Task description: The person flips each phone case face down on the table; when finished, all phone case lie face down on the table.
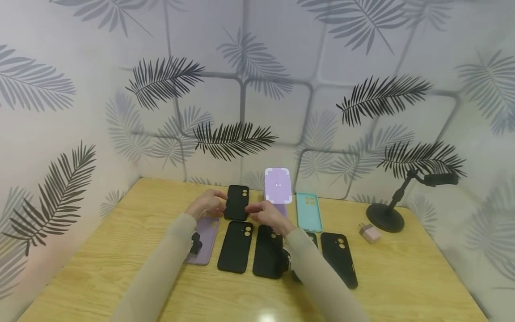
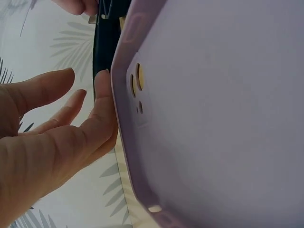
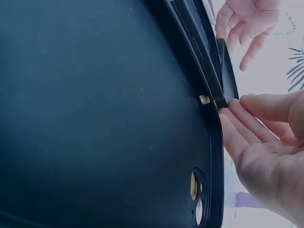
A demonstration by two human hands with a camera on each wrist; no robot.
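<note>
A black phone case [image 1: 237, 202] with camera holes lies in the back row, between my two hands. My left hand [image 1: 208, 203] is at its left side; in the left wrist view its fingers are spread and relaxed, thumb apart. My right hand [image 1: 267, 213] is at the lower right edge of the same case. In the right wrist view, fairly straight fingers [image 3: 249, 123] touch the case's edge. Under my left wrist lies a purple phone case [image 1: 207, 241]. Two black cases, a left one [image 1: 235, 247] and a right one [image 1: 267, 252], lie in the front row.
A lilac case with white corners [image 1: 277, 185] stands at the wall, with a turquoise case [image 1: 309, 212] to its right. Another black case [image 1: 339, 257] lies by my right forearm, which partly covers a dark case. A pink charger plug [image 1: 369, 233] and black stand [image 1: 386, 217] are at right.
</note>
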